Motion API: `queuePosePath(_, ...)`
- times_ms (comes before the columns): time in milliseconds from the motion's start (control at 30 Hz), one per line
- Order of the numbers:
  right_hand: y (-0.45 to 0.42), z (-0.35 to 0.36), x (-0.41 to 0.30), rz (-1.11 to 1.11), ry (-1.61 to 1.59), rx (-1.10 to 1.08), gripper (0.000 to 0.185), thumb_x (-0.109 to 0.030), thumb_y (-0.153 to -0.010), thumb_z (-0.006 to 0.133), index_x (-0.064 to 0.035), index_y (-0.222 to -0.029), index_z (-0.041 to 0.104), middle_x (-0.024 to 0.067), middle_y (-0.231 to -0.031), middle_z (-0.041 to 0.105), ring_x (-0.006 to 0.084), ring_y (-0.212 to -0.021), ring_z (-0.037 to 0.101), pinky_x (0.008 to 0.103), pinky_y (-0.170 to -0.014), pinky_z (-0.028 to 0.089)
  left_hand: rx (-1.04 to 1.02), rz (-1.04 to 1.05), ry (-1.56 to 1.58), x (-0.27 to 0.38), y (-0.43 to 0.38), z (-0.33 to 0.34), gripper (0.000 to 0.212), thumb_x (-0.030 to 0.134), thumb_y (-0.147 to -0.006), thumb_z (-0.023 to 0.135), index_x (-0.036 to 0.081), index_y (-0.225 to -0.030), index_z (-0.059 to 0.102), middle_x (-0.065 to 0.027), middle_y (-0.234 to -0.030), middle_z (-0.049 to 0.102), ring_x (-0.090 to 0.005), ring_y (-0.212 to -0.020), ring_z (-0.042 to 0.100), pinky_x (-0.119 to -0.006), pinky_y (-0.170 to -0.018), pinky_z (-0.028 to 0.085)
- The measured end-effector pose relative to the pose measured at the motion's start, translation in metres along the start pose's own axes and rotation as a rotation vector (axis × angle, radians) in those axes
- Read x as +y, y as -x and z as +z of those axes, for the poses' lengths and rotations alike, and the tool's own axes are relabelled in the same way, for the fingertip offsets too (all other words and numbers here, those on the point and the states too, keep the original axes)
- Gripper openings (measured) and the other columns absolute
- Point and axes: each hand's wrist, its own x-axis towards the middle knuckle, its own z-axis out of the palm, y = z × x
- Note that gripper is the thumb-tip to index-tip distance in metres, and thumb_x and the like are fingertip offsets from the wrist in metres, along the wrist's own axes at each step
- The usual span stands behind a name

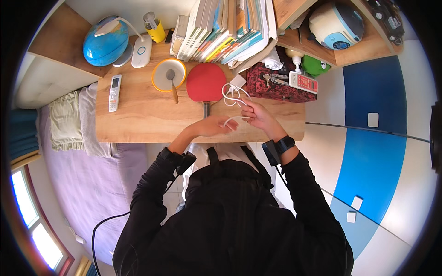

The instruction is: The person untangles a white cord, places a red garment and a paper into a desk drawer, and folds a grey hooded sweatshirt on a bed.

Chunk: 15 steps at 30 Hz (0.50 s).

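Note:
Over the front of the wooden desk, my right hand (257, 114) pinches a thin white charging cable (229, 100) between thumb and fingers. Loose loops of the cable rise beyond the fingertips, beside a white power adapter (238, 81) on the desk. A free stretch of cable runs left from my right hand to the fingers of my left hand (214, 126). Those fingers are blurred, so whether they grip it is unclear. Just beyond my left hand lies a red table tennis paddle (206, 82), its handle pointing toward me and partly hidden by that hand.
Left of the paddle is an orange-rimmed bowl (159, 76) with a spoon (172, 81); a remote control (115, 93) lies farther left. Books (221, 38) stand at the back. On the right, a dark red patterned box (262, 88) carries keys (267, 79) and a calculator (304, 82).

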Motion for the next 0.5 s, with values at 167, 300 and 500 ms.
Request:
queuePosePath(167,0.031,0.035,-0.021,-0.094,0.420,-0.013,0.028,-0.027,-0.091,0.041,-0.0068,-0.107,0.052,-0.0087,-0.052,0.026,0.0018,-0.042,0.021,0.0182,-0.041,0.018,0.213,-0.060,0.182,-0.013,-0.011,-0.005,0.048,0.021,-0.082,0.057,0.000,-0.121,0.041,-0.0088,-0.112,0.050,-0.0150,-0.102,0.048,-0.028,-0.088,0.038)
queuePosePath(300,0.058,0.074,-0.036,-0.191,0.803,0.116,0.035,-0.029,-0.090,0.041,0.0004,-0.107,0.051,-0.0102,-0.049,0.023,0.0008,-0.042,0.018,0.0197,-0.041,0.015,0.164,-0.041,0.121,-0.011,-0.025,-0.003,0.052,0.022,-0.079,0.061,-0.001,-0.120,0.040,-0.0106,-0.118,0.045,-0.0164,-0.105,0.047,-0.029,-0.089,0.038)
queuePosePath(500,0.097,0.115,-0.052,-0.372,0.856,0.174,0.037,-0.028,-0.091,0.039,0.0044,-0.102,0.052,-0.0095,-0.048,0.025,0.0013,-0.042,0.019,0.0201,-0.041,0.016,0.119,-0.020,0.133,-0.012,-0.033,-0.007,0.050,0.019,-0.077,0.063,-0.001,-0.117,0.040,-0.0100,-0.114,0.047,-0.0173,-0.104,0.048,-0.031,-0.088,0.039)
